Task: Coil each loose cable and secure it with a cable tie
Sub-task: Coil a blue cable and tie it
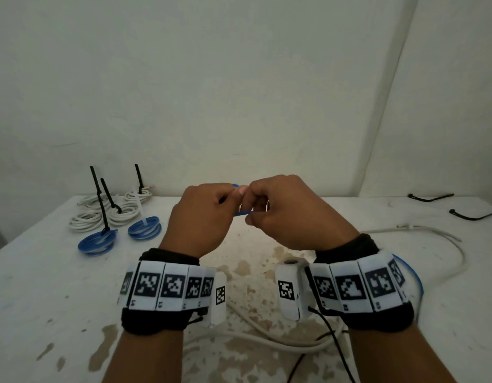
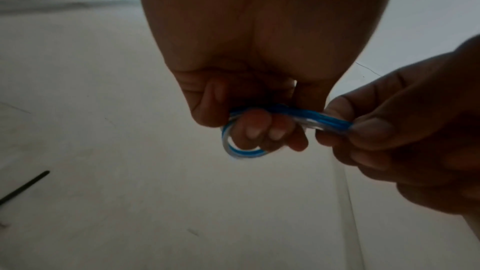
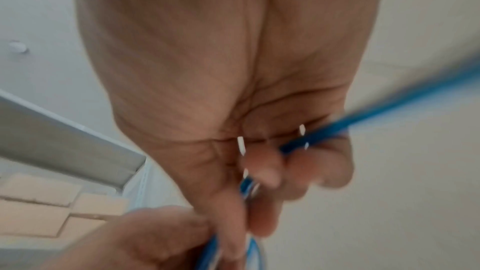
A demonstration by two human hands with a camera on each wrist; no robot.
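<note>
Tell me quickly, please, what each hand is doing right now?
Left hand: closed, holding the blue cable coil.
Right hand: closed, pinching the same blue cable.

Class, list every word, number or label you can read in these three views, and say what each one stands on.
No text reads clearly.
Black-and-white square marker codes on the white wristbands: patterns, not words.
Tiny digits under those markers: too small to read.
Left hand, right hand, blue cable: no writing visible.

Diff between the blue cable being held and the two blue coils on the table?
The blue cable in the hands is held up, untied, its tail still loose. The two blue coils on the white table lie flat, each bound with a cable tie. Both are blue cable wound into small loops.
</note>
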